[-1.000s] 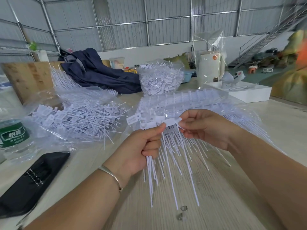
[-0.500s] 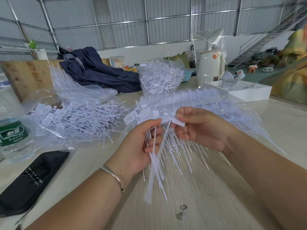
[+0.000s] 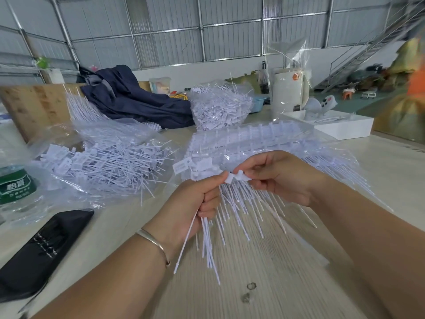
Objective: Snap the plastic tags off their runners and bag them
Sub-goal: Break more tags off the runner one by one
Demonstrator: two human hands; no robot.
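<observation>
My left hand (image 3: 195,203) grips a bundle of loose white tags (image 3: 209,238), their thin tails hanging down toward the table. My right hand (image 3: 280,178) pinches the runner strip (image 3: 239,177) that still carries a fan of tags (image 3: 253,203). The two hands meet at the strip's left end, thumbs close together. A clear bag of snapped-off tags (image 3: 103,162) lies open at the left. Behind my hands, another clear bag (image 3: 253,139) holds runners with tags attached. Further back stands a full bag of tags (image 3: 218,109).
A water bottle (image 3: 16,187) and a black case (image 3: 41,249) lie at the left. A dark blue garment (image 3: 133,100) sits at the back, with a white box (image 3: 340,125) and a white cylinder (image 3: 287,90) at the back right. Two small bits (image 3: 250,286) lie on the table.
A tag has come off the strip into my left hand's bundle. Both hands have closed together again at the strip's end, and the fan of tails has swung slightly.
</observation>
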